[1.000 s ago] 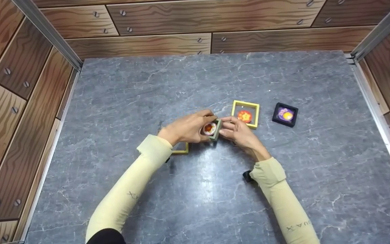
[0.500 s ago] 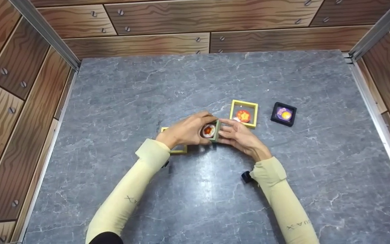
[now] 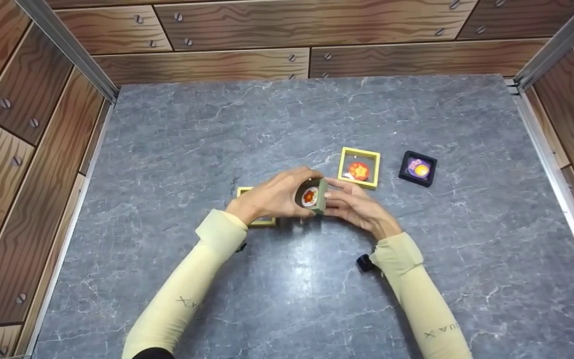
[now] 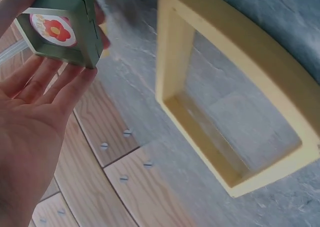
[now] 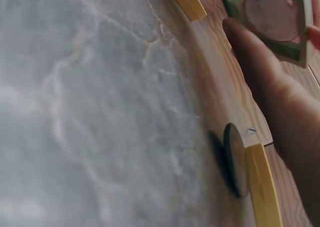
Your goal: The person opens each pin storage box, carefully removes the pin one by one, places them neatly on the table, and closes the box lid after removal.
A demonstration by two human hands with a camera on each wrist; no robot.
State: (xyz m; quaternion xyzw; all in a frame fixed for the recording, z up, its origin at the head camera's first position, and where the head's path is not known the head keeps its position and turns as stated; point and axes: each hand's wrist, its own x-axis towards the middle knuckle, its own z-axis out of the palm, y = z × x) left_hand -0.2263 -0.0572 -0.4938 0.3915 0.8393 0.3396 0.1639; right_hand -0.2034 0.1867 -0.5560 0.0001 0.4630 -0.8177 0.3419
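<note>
My left hand (image 3: pixel 277 197) grips a small green square frame (image 3: pixel 322 196) between thumb and fingers; inside it shows a round white piece with a red flower. In the left wrist view the green frame (image 4: pixel 89 32) stands tilted in the left hand (image 4: pixel 35 117). My right hand (image 3: pixel 359 207) touches the frame's right side with its fingertips. From the right wrist view, the back of the green frame (image 5: pixel 302 17) shows a pale disc, beside the right hand (image 5: pixel 290 97). Under the left hand lies a yellow frame (image 3: pixel 266 223), partly hidden.
Behind the right hand lies a yellow frame (image 3: pixel 377 169) with a red and orange flower disc (image 3: pixel 358 171). Farther right is a black frame (image 3: pixel 433 172) holding a purple and yellow disc. Wood-patterned panels (image 3: pixel 247 25) border the grey marbled table (image 3: pixel 297 119).
The green frame has turned a little in the left hand and moved slightly toward the person. The right hand's fingers have shifted along its side. The frames on the table lie as before.
</note>
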